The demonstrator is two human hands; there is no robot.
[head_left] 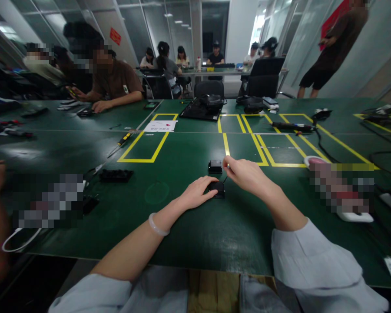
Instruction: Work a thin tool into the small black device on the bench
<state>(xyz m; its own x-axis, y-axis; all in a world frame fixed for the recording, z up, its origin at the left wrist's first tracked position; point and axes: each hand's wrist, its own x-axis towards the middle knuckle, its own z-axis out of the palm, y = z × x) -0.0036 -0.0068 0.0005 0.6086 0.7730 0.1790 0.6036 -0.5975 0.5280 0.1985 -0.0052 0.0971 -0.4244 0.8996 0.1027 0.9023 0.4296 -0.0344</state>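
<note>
Work is judged unfinished, the nearer black block (219, 190) being clasped on the table (189, 239) by the left hand (198, 191), a thin rod (225, 179) pinched in the right hand's (244, 171) fingertips, the farther block (215, 166) untouched.

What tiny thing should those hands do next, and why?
Maybe the right hand should guide its thin dark tool gently against the nearer black block: the tool slants down toward it, and the left hand holds that block.
</note>
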